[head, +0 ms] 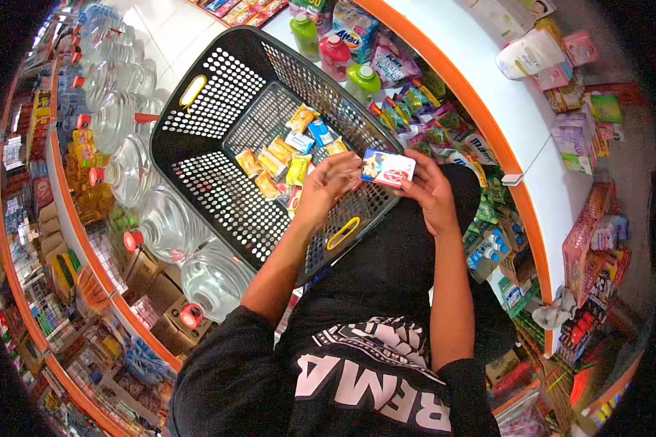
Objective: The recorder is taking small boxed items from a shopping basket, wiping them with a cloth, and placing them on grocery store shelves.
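A small boxed packet, white, blue and red, is held up over the near right edge of a black perforated plastic basket. My right hand grips the packet's right end between thumb and fingers. Just left of the packet is my left hand, its fingers loosely curled near the packet's edge; whether they touch it is not plain. Inside the basket lie several small wrapped packets: yellow-orange ones, a blue one, a white-and-blue one and a yellow-green one. My left forearm partly hides the basket's near side.
Large clear water bottles with red caps line the left, beside orange-edged shelves of goods. Detergent bottles and pouches stand beyond the basket's right side. A white counter with an orange edge curves along the right, bearing a pink plastic basket.
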Demonstrator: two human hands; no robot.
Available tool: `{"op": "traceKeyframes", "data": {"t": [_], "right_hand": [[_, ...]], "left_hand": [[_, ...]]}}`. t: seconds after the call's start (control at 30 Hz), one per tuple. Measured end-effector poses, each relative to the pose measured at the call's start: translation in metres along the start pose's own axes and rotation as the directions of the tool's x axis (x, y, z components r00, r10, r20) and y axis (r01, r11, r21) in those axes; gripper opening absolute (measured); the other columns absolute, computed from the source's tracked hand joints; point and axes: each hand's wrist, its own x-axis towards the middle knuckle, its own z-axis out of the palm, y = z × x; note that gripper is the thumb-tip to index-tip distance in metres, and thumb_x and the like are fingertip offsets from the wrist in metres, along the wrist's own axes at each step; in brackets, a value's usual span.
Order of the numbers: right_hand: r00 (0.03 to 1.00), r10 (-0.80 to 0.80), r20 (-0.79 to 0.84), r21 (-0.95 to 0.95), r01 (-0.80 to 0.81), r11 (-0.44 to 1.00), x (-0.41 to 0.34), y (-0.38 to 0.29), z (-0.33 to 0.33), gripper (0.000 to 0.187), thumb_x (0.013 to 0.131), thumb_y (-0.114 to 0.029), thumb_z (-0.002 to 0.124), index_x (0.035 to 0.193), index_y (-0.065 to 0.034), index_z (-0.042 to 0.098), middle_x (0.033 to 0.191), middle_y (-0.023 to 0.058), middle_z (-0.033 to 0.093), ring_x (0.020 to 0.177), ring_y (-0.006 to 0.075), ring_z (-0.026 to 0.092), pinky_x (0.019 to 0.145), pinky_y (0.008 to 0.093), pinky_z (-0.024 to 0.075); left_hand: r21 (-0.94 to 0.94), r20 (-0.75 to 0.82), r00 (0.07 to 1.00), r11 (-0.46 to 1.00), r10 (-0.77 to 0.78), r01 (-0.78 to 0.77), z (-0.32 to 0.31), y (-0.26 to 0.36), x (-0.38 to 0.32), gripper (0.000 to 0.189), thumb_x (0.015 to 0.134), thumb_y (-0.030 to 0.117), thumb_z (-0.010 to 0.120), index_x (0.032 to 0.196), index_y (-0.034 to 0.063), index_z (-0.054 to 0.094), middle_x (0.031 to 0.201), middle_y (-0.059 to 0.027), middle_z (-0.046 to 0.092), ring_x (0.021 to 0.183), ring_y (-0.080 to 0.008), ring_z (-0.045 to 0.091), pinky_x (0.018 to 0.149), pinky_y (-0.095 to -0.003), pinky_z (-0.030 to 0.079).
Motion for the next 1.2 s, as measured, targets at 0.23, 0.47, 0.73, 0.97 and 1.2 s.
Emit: {"op": "traceKeyframes", "data": {"t": [0.23, 0.47, 0.73, 0.97, 1.2], "right_hand": [[1.000, 0.003, -0.014, 0.052, -0.002, 0.999, 0.002, 0.001, -0.004, 0.051, 0.077, -0.003, 0.058, 0.123, -0.0029, 0.038, 0.110, 0.0096, 0.051, 0.094, 0.0165, 0.054, 0.074, 0.0285, 0.0498], [0.999, 0.021, -0.024, 0.027, -0.020, 0.999, 0.008, 0.000, -0.002, 0.052, 0.077, -0.003, 0.059, 0.125, -0.0036, 0.037, 0.111, 0.0095, 0.051, 0.095, 0.0163, 0.054, 0.073, 0.0276, 0.0503], [0.998, 0.064, -0.022, 0.002, -0.064, 0.998, 0.013, 0.003, 0.001, 0.054, 0.076, -0.003, 0.059, 0.125, -0.0042, 0.037, 0.113, 0.0096, 0.050, 0.096, 0.0164, 0.054, 0.071, 0.0274, 0.0516], [0.996, 0.061, -0.065, -0.028, -0.063, 0.998, 0.014, 0.000, -0.003, 0.053, 0.077, -0.002, 0.058, 0.125, -0.0040, 0.036, 0.114, 0.0095, 0.048, 0.097, 0.0164, 0.053, 0.070, 0.0272, 0.0520], [0.997, 0.065, -0.038, -0.001, -0.065, 0.998, 0.021, 0.004, 0.006, 0.052, 0.078, -0.002, 0.056, 0.126, -0.0033, 0.035, 0.115, 0.0098, 0.048, 0.097, 0.0160, 0.053, 0.070, 0.0266, 0.0524]], "left_hand": [[0.481, -0.275, 0.953, 0.840, -0.127, 0.251, -0.124, -0.091, 0.035, 0.022, 0.077, 0.003, 0.051, 0.098, 0.0007, 0.058, 0.092, -0.0103, 0.062, 0.084, -0.0182, 0.060, 0.073, -0.0279, 0.047], [0.979, -0.121, 0.988, 0.155, -0.099, 0.135, -0.202, -0.164, 0.024, 0.036, 0.069, 0.010, 0.058, 0.104, 0.0065, 0.057, 0.096, -0.0164, 0.060, 0.091, -0.0296, 0.057, 0.078, -0.0354, 0.046], [0.969, -0.161, 0.957, 0.146, -0.243, 0.200, -0.229, -0.155, 0.055, 0.052, 0.065, 0.011, 0.060, 0.116, 0.0091, 0.048, 0.105, -0.0186, 0.056, 0.099, -0.0326, 0.053, 0.084, -0.0389, 0.042], [0.994, -0.096, 0.995, -0.057, 0.037, 0.098, -0.246, -0.153, 0.081, 0.046, 0.069, 0.019, 0.057, 0.114, 0.0169, 0.050, 0.115, -0.0144, 0.050, 0.108, -0.0320, 0.046, 0.086, -0.0418, 0.039], [0.983, -0.149, 0.987, -0.116, -0.055, 0.142, -0.287, -0.193, 0.051, 0.042, 0.066, 0.021, 0.063, 0.106, 0.0159, 0.053, 0.109, -0.0170, 0.049, 0.099, -0.0325, 0.049, 0.082, -0.0401, 0.042]]}}
